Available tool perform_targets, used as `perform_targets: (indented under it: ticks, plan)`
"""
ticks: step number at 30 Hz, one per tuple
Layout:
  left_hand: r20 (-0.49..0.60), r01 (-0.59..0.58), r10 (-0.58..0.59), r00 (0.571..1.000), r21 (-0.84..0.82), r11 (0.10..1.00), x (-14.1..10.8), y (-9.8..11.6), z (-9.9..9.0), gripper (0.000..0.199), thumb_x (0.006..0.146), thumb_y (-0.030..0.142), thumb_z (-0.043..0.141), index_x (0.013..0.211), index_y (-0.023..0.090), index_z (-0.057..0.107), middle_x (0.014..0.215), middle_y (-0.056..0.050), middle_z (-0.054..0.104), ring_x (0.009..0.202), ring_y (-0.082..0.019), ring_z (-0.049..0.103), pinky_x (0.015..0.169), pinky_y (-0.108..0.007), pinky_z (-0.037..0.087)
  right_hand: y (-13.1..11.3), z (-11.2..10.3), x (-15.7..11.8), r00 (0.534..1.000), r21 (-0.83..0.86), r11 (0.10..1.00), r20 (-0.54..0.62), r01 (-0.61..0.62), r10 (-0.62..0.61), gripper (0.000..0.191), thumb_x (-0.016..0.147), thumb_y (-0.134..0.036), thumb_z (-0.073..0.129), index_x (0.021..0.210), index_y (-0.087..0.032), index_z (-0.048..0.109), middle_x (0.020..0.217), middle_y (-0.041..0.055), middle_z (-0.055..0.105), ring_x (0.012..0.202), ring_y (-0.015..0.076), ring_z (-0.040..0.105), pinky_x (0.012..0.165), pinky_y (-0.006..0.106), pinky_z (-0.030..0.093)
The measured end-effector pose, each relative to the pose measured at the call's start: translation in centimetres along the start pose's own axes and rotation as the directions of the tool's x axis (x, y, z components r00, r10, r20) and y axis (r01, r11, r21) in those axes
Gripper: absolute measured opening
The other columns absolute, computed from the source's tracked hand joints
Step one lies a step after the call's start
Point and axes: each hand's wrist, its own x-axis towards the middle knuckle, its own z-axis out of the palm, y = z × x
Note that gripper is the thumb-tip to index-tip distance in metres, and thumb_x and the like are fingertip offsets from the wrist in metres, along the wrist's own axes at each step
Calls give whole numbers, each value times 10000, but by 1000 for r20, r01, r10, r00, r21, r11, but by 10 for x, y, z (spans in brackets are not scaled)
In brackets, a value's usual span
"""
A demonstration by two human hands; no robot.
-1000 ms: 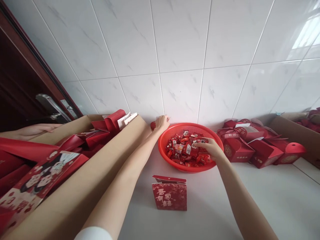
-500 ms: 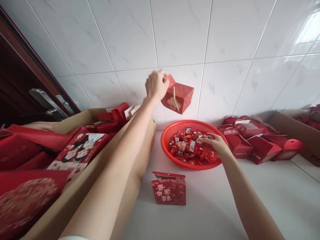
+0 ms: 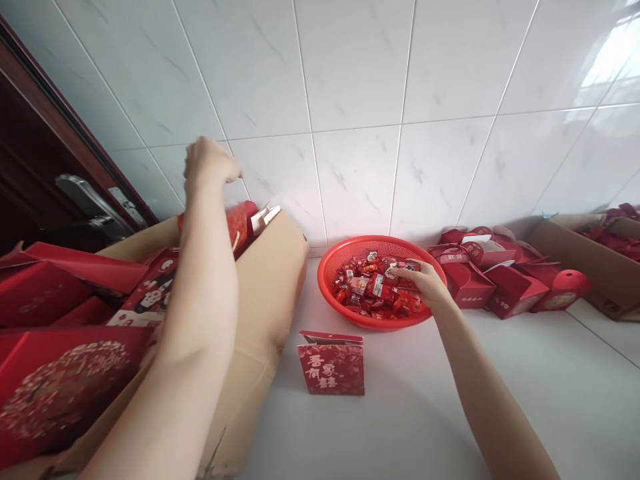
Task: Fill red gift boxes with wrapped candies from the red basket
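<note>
My left hand (image 3: 210, 163) is raised over the cardboard carton (image 3: 255, 313) on the left. Motion smears its fingers, so its grip is unclear. Below it, partly behind my forearm, lies a red gift box (image 3: 243, 223) with a pale cord, among other red boxes in the carton. My right hand (image 3: 425, 283) reaches into a red plastic basket (image 3: 333, 307) with fingers stretched over wrapped candies (image 3: 377, 287), touching them. Some fingers are hidden. In front of the basket stands a small red box (image 3: 333, 370) with white characters, its top partly raised.
Several folded red boxes (image 3: 515, 287) stand right of the basket by the tiled wall (image 3: 360, 173). Farther right is another carton (image 3: 565, 260) with red items. At far left is a dark door with a metal handle (image 3: 83, 193); large red boxes (image 3: 65, 393) fill the near carton.
My left hand has swung left from above the basket to over the carton. The corded box it held in the air now lies lower, inside the carton. My right hand stays among the candies.
</note>
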Motion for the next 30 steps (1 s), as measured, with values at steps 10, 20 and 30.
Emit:
perform_targets:
  ticks: [10, 20, 30]
  plan:
    - [700, -11, 208, 683, -276, 961, -138, 35, 114, 377, 815, 341, 727, 1164, 199, 737, 1240, -64, 735, 1170, -246, 669, 1044, -329, 496, 1, -3, 3, 999, 37, 999, -42, 9, -7, 247, 567, -261, 882, 761, -179, 752, 787, 57, 766, 751, 239, 736, 533, 255, 596]
    - [670, 104, 154, 726, -328, 939, -213, -20, 138, 363, 889, 360, 606, 1212, 223, 701, 1384, -65, 649, 1315, -245, 571, 1158, -355, 405, 9, 19, 18, 999, 87, 996, 9, 36, -37, 306, 554, -267, 884, 818, -200, 745, 841, 42, 771, 828, 256, 746, 597, 278, 619]
    - [669, 10, 202, 715, -299, 954, -221, -29, 124, 340, 910, 392, 566, 1173, 247, 724, 1331, -41, 688, 1367, -273, 528, 1155, -391, 410, 7, 23, 19, 1000, 133, 991, 29, -7, 3, 287, 563, -294, 879, 789, -189, 737, 870, 63, 783, 887, 275, 750, 627, 286, 627]
